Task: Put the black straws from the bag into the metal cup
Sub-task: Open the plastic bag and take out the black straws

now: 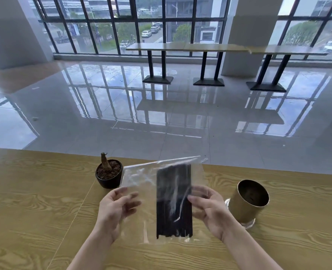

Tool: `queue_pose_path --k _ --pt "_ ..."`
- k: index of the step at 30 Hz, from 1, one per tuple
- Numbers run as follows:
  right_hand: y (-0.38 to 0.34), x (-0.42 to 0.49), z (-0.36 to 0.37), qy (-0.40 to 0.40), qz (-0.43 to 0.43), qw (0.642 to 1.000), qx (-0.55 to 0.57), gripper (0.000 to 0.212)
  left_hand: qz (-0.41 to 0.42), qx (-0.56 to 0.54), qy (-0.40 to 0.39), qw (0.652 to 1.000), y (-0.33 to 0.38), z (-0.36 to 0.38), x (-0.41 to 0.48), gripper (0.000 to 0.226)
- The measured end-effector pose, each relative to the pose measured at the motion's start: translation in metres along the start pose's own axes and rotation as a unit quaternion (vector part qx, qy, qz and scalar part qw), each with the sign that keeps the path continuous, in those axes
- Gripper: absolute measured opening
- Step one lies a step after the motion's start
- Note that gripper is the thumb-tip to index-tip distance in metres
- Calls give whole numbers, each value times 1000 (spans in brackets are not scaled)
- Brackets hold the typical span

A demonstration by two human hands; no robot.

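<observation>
A clear plastic bag (140,178) is held up over the wooden table (34,201), with a bundle of several black straws (174,201) standing upright inside it. My left hand (115,209) holds the bag's left side, fingers loosely bent behind the plastic. My right hand (210,209) grips the right side, its thumb pressing the plastic against the straws. The metal cup (247,203), gold-toned and open at the top, stands on the table just to the right of my right hand.
A small black pot (108,177) with soil and a bare stump sits on the table behind the bag's left edge. Beyond the table's far edge lies a glossy tiled floor with long tables (188,47) by the windows.
</observation>
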State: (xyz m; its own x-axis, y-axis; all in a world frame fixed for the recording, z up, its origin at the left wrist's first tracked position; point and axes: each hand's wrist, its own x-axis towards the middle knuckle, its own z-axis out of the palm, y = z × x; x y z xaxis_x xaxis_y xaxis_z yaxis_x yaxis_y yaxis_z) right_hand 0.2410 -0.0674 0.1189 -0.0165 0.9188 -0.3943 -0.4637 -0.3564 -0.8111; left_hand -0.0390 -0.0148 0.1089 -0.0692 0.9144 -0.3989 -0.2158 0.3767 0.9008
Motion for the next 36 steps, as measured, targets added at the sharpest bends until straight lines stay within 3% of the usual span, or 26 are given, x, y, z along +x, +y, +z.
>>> queue_pose_path --k 2,3,5,6,7,9,11,15,17,20,23,25,32,34,36 --pt "-3 -1 2 -5 -22 1000 6 37 21 94 61 993 0 -1 -3 49" --pt "-5 -1 2 -8 -30 999 23 39 86 208 107 968 0 2 -6 60" --pt "-6 -1 4 -12 -40 997 60 45 307 406 149 848 1 17 -20 69" --pt "-6 -1 6 -16 -46 996 72 48 401 449 91 793 4 32 -30 67" --pt "-6 0 9 -22 -52 995 79 49 440 471 -2 765 6 50 -40 64" --pt "-3 1 15 -39 -61 994 78 44 460 514 -137 711 4 82 -53 52" --pt "-1 0 19 -55 -72 993 76 38 500 521 -134 679 -1 98 -55 37" --pt "-5 -5 19 -73 -94 989 91 40 547 511 -95 656 2 104 -48 30" --pt "-7 -7 19 -82 -86 987 106 44 560 487 -85 664 2 105 -48 26" --pt "-10 -11 23 -82 -59 986 133 48 542 430 -62 720 5 113 -53 22" --pt "-12 -13 26 -122 -45 981 144 44 404 298 -53 863 10 122 -62 35" --pt "-11 -14 27 -153 -69 982 88 51 317 211 -63 922 13 126 -61 46" --pt "-13 -12 26 -203 -119 968 90 53 339 196 -94 916 18 124 -56 32" --pt "-15 -12 22 -210 -126 965 89 57 407 242 -97 875 20 116 -53 29" --pt "-15 -11 16 -203 -113 968 97 61 487 333 -99 801 23 106 -51 28"
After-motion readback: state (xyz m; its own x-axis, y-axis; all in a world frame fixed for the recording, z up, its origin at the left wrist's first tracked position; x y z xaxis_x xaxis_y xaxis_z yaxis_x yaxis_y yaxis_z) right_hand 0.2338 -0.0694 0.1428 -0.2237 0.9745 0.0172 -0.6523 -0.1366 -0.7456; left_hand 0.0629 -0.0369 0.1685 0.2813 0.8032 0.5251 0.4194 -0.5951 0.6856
